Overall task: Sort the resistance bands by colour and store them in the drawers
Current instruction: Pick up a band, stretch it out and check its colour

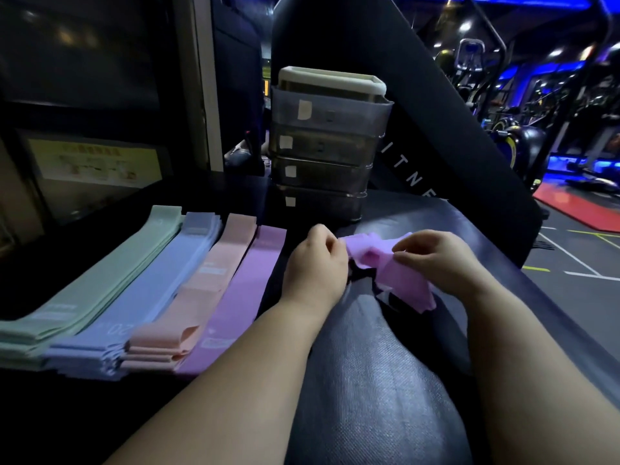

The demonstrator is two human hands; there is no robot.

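Note:
A crumpled purple band hangs between my hands above the dark padded bench. My left hand pinches its left end and my right hand pinches its upper right part. To the left lie side by side stacks of flat bands: green, blue, pink and purple. A smoky translucent drawer unit with several shut drawers stands behind them.
A white-rimmed box sits on top of the drawer unit. A black slanted machine frame rises behind the bench on the right. Gym machines and a red floor mat lie beyond.

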